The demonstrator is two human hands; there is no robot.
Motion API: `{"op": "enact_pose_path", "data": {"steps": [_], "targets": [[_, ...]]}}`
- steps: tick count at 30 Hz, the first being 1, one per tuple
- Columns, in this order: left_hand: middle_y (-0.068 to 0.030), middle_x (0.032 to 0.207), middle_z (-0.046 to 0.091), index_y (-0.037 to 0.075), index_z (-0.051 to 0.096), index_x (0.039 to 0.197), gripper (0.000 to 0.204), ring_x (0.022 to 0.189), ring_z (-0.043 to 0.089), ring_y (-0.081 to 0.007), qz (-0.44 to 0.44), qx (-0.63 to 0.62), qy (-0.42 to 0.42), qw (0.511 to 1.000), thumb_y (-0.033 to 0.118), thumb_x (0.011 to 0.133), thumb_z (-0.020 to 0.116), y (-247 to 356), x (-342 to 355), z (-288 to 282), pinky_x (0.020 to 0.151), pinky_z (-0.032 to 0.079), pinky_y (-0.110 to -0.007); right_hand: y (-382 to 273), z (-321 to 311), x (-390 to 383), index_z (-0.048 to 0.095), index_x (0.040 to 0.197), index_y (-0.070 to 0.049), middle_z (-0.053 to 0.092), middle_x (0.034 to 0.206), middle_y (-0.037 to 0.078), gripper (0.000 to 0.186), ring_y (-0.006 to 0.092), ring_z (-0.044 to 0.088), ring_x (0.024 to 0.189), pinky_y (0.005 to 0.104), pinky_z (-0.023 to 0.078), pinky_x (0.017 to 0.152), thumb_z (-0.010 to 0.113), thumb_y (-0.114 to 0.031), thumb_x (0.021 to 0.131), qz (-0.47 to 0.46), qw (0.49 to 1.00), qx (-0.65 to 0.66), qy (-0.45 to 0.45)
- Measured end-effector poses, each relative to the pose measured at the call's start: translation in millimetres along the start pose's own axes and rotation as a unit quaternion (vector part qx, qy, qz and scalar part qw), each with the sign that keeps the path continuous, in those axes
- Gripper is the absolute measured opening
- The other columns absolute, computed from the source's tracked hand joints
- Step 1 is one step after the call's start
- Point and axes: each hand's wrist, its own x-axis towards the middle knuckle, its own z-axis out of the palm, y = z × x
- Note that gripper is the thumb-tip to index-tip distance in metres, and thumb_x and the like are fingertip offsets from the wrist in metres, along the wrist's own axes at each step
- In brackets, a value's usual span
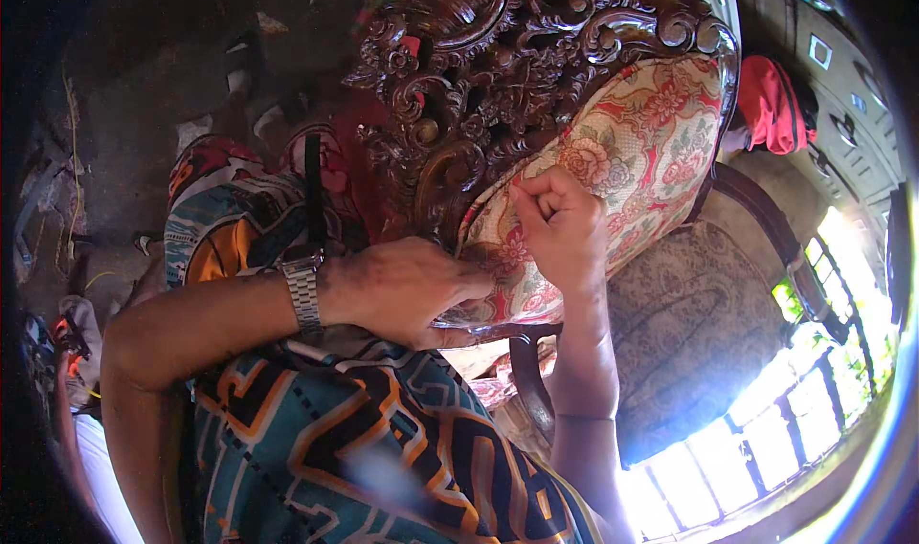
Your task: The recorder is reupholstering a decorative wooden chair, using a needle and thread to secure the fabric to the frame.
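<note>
In the head view, the right hand (563, 230) is curled, thumb against index finger, before floral upholstery (634, 166) set in a carved wooden frame (536, 70); any thread there is too fine to discern. The left hand (397, 288) meets the upholstery's lower-left edge, its fingertips hidden, so I cannot tell its grip.

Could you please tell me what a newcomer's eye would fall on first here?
Probably the ornate, glossy dark wood carving at the top centre, bordering the red-and-cream floral fabric. The left hand, beside a silver watch, is at the fabric's lower-left edge; the right hand, fingers curled, is in front of it. Glare floods the railing at lower right.
</note>
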Motion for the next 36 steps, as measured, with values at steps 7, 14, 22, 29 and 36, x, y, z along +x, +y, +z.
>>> {"op": "enact_pose_path", "data": {"steps": [7, 14, 22, 29, 36], "targets": [[-0.0163, 0.081, 0.063, 0.006, 0.054, 0.097, 0.04, 0.078, 0.063, -0.0369, 0.008, -0.01, 0.005, 1.0, 0.043, 0.083, 0.062, 0, 0, -1, 0.07, 0.048, -0.049, -6, -3, 3, 0.057, 0.076, -0.002, 0.05, 0.049, 0.004, 0.012, 0.0079, 0.042, 0.042, 0.0267, 0.032, 0.043, 0.067, -0.002, 0.082, 0.03, 0.999, -0.004, -0.03], [-0.0152, 0.084, 0.063, 0.01, 0.054, 0.104, 0.045, 0.076, 0.063, -0.0372, 0.027, 0.002, 0.02, 0.999, 0.05, 0.084, 0.059, -4, 0, 3, 0.068, 0.05, -0.049, -10, -6, 6, 0.06, 0.08, -0.001, 0.063, 0.062, 0.011, 0.005, 0.0197, 0.061, 0.051, 0.0318, 0.044, 0.05, 0.065, -0.002, 0.081, 0.079, 0.994, -0.013, -0.069], [-0.0145, 0.093, 0.063, 0.006, 0.055, 0.104, 0.043, 0.085, 0.063, -0.0342, 0.012, 0.008, -0.007, 1.0, 0.043, 0.084, 0.062, -2, -2, -3, 0.075, 0.049, -0.046, -9, -9, 12, 0.061, 0.081, 0.0, 0.062, 0.062, 0.011, 0.007, 0.0171, 0.057, 0.053, 0.0311, 0.043, 0.05, 0.066, -0.004, 0.08, 0.087, 0.992, -0.012, -0.096], [-0.0141, 0.096, 0.063, 0.006, 0.055, 0.107, 0.043, 0.087, 0.063, -0.0339, 0.024, 0.0, 0.001, 1.0, 0.041, 0.083, 0.063, 0, -2, -5, 0.077, 0.05, -0.046, -4, -10, 18, 0.063, 0.081, 0.0, 0.062, 0.06, 0.007, 0.011, 0.0091, 0.055, 0.052, 0.0274, 0.043, 0.051, 0.069, -0.009, 0.081, 0.092, 0.986, -0.031, -0.134], [-0.0135, 0.099, 0.063, 0.007, 0.055, 0.109, 0.042, 0.09, 0.063, -0.033, 0.028, 0.009, 0.003, 1.0, 0.04, 0.083, 0.063, -5, -3, 1, 0.08, 0.049, -0.045, -1, -18, 31, 0.062, 0.081, 0.0, 0.061, 0.059, 0.004, 0.011, 0.0067, 0.05, 0.05, 0.0261, 0.038, 0.048, 0.068, -0.009, 0.082, 0.1, 0.975, -0.042, -0.192]]}}
